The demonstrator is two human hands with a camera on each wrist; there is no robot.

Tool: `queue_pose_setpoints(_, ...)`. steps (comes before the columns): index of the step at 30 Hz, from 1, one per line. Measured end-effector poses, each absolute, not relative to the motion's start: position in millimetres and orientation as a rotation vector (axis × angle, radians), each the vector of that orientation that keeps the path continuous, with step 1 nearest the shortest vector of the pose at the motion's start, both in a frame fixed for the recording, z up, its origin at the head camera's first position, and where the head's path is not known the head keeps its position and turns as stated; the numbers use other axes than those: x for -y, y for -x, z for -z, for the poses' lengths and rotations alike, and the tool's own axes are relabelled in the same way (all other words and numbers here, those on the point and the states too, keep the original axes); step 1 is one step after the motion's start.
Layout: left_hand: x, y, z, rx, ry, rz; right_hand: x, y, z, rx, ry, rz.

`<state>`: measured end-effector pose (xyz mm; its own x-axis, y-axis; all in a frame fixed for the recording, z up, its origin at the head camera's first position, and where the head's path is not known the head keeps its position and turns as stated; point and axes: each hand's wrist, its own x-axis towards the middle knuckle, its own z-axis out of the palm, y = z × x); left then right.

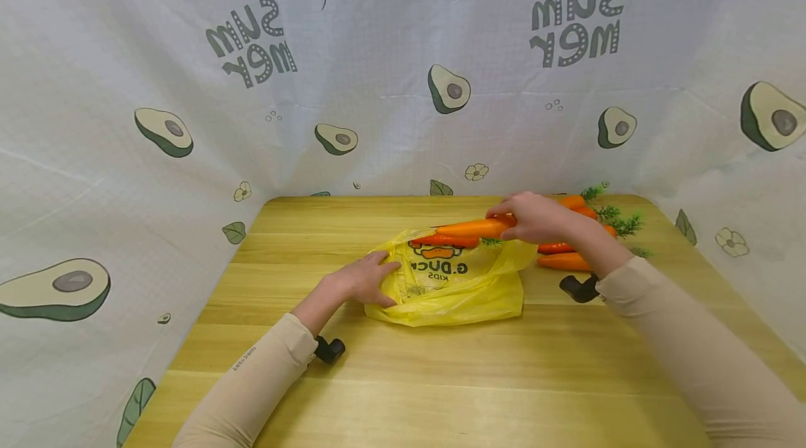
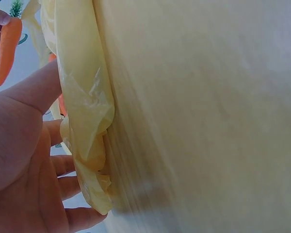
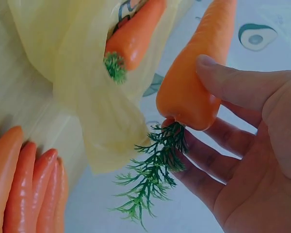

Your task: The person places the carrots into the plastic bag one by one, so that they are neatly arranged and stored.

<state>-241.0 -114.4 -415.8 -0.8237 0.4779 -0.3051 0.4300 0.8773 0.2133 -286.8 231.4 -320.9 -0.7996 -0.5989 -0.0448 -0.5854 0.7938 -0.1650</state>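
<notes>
My right hand (image 1: 538, 217) pinches an orange carrot (image 1: 469, 228) near its leafy end, thumb on one side and fingers on the other. The carrot's tip points left above the mouth of a yellow plastic bag (image 1: 466, 311), which lies on its side. Another carrot (image 3: 136, 41) with short green leaves is inside the bag. At the bag's left end, my left hand (image 1: 362, 280) touches the rim of the opening with thumb and fingers spread apart. In the left wrist view, the bag's folds (image 2: 85, 97) hide the thumb tip and some fingertips.
Several more carrots (image 1: 567, 262) lie in a group to the right of the bag, partly behind my right forearm. Everything rests on a wooden table (image 1: 441, 378). A white cloth (image 1: 390, 49) printed with avocados hangs behind and beside it.
</notes>
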Motion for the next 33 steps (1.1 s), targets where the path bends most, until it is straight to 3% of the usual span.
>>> queue_pose_setpoints(33, 112.6, 241.2, 417.3, -2.694, -0.666, -0.187, -180.9, 307.0, 370.0, -2.819, 1.007, 0.191)
